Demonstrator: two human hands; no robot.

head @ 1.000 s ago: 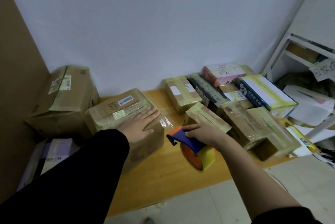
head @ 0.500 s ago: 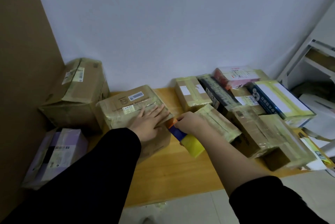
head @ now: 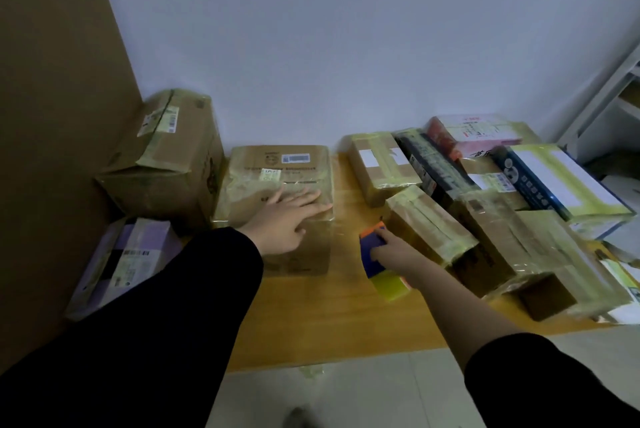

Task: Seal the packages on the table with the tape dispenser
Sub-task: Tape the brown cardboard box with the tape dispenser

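Item: wooden table (head: 311, 330), stocked with cardboard packages. Progress, as we judged it: most packages to the right (head: 429, 233) already carried yellowish tape bands; the central box (head: 277, 185) looked wrapped too, so we could not tell how much sealing was left. Left hand (head: 284, 219): laid flat, fingers spread, palm down on the central box, gripping nothing. Right hand (head: 391, 249): closed round the handle of the tape dispenser (head: 375, 258), which was held just above the table between the central box and the right-hand packages, forearm extended.
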